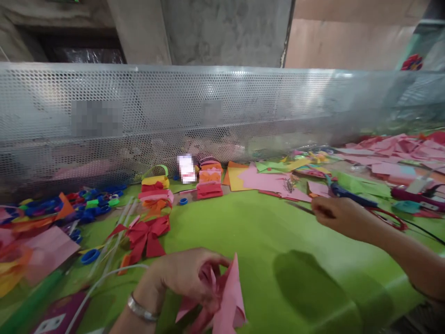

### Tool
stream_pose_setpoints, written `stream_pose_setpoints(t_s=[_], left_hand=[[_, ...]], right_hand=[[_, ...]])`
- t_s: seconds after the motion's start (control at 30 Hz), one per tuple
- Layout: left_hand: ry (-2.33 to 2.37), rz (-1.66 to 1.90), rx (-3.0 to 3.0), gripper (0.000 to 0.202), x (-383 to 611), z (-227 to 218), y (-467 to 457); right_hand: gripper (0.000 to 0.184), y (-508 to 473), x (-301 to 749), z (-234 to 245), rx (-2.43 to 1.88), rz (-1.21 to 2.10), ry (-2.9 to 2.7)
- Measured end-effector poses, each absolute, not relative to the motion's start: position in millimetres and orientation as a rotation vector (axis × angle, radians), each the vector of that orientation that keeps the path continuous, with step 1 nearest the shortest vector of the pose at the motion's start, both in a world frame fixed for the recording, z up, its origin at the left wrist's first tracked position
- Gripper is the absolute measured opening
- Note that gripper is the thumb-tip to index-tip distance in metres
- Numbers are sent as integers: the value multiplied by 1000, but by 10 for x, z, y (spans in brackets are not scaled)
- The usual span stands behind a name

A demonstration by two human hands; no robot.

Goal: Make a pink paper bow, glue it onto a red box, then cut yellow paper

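My left hand (189, 278), with a silver bangle at the wrist, is closed around a folded piece of pink felt (231, 297) near the front edge of the table. The felt is pinched at its middle, and its ends spread to both sides. Out to the right, above the green tabletop, my right hand (333, 215) is closed in a fist. From it a thin dark pointed tool (299, 207) sticks out to the left; the fingers hide its other end, and its kind is unclear. A red felt bow (149, 235) lies left of my left hand.
Stacked felt bows (209, 178) and a lit phone (187, 168) stand near the perforated metal panel (167, 102). Blue plastic rings (91, 256) and felt scraps lie left. Pink sheets (259, 178), a small metal pile (289, 184) and a purple glue gun (420, 199) are right.
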State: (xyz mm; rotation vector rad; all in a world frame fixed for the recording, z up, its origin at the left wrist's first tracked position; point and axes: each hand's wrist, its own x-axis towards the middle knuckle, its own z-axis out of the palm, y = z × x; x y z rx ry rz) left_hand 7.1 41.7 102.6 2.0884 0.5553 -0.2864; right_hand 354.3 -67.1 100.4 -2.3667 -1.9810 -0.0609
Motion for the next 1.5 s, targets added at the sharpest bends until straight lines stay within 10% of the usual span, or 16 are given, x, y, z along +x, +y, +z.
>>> stream_pose_setpoints(t_s=[0.2, 0.93, 1.17, 1.5], left_hand=[[623, -245, 1946, 16, 103, 957, 402], [807, 609, 1223, 23, 288, 763, 381], [1150, 1110, 1292, 35, 184, 860, 519], [1212, 707, 1591, 19, 153, 1009, 429]], right_hand=[[14, -437, 2928, 1121, -1536, 116, -2341], [13, -93, 2227, 707, -1051, 1514, -1168], [24, 16, 2299, 580, -1102, 1350, -1059], [24, -85, 2150, 566, -1203, 1260, -1107]])
